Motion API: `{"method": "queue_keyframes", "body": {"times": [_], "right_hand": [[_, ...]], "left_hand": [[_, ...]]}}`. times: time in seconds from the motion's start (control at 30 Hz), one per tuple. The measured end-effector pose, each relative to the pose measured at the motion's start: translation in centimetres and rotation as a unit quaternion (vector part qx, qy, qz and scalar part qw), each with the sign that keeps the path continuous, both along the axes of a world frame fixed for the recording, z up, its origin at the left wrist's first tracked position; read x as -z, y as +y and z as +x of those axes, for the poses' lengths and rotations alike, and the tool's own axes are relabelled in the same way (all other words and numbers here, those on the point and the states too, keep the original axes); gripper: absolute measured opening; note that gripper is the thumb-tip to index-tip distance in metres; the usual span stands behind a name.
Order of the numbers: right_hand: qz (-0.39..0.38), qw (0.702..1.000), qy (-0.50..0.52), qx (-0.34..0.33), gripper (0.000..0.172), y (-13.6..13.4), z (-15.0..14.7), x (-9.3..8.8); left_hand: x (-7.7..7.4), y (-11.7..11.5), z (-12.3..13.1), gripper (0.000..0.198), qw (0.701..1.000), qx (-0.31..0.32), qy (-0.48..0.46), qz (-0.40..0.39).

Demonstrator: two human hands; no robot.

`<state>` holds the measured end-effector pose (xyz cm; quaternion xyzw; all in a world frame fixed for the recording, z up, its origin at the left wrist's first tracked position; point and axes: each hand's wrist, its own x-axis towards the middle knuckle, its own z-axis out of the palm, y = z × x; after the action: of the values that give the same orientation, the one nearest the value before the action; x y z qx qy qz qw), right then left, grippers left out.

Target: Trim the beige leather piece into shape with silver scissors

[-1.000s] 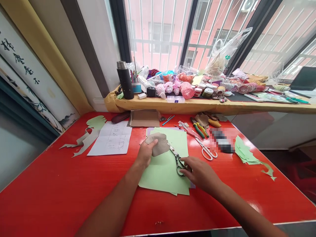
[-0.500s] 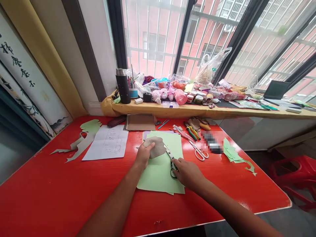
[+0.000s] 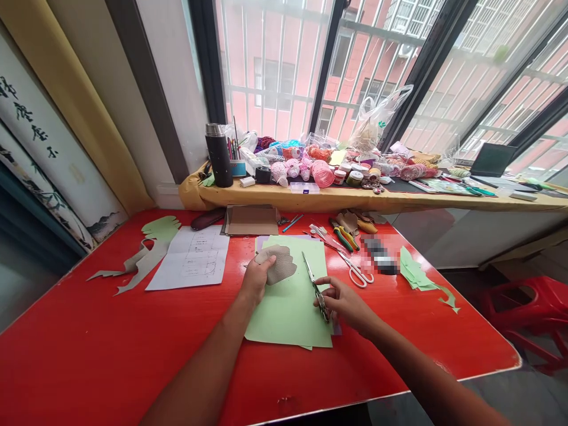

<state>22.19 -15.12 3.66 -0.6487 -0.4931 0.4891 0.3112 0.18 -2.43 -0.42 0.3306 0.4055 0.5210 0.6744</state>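
Observation:
My left hand (image 3: 256,278) is closed on a beige leaf-shaped cut-out (image 3: 278,264), holding it just above the light green paper sheets (image 3: 288,310) on the red table (image 3: 110,349). My right hand (image 3: 341,302) grips the handles of metal scissors (image 3: 314,285), whose blades point away from me over the green paper, a little right of the cut-out and apart from it.
White-handled scissors (image 3: 357,273), pliers (image 3: 342,235), green scraps (image 3: 417,276), a printed sheet (image 3: 190,259), paper leaf shapes (image 3: 146,251) and cardboard (image 3: 252,220) lie on the table. A cluttered sill (image 3: 337,198) with a black flask (image 3: 219,155) runs behind. A red stool (image 3: 528,307) stands right.
My right hand has picked the metal scissors up from under the cut-out and shifted them right, blades now free. The left hand kept holding the beige cut-out. The view tilted upward slightly.

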Motion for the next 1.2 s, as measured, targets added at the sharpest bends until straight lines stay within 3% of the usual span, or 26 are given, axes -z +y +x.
{"method": "queue_keyframes", "body": {"times": [0.27,0.5,0.67,0.73,0.83,0.93,1.2], "right_hand": [[-0.004,0.984,0.169,0.062,0.074,-1.2,0.7,0.9],[0.004,0.967,0.244,0.073,0.073,-1.1,0.6,0.0],[0.045,0.950,0.296,0.093,0.085,-1.1,0.6,-0.6],[0.044,0.945,0.309,0.097,0.084,-1.0,0.3,0.2],[0.019,0.946,0.312,0.087,0.066,-0.9,0.1,1.8],[0.019,0.943,0.320,0.089,0.067,-0.8,0.2,2.7],[0.023,0.939,0.329,0.092,0.061,0.8,-0.2,2.1]], "left_hand": [[-0.1,0.1,0.0,0.050,1.000,-0.010,0.002,-0.007],[-0.3,-0.1,0.1,0.048,0.999,0.001,-0.042,-0.010],[-0.5,-0.1,0.0,0.041,0.997,0.002,-0.067,-0.044],[-0.6,-0.2,-0.1,0.041,0.996,0.017,-0.067,-0.051],[-0.8,-0.2,-0.3,0.045,0.996,0.046,-0.069,-0.038],[-1.0,-0.3,-0.4,0.048,0.995,0.069,-0.067,-0.034],[-1.8,-0.7,-0.5,0.050,0.998,0.057,-0.032,-0.019]]}}
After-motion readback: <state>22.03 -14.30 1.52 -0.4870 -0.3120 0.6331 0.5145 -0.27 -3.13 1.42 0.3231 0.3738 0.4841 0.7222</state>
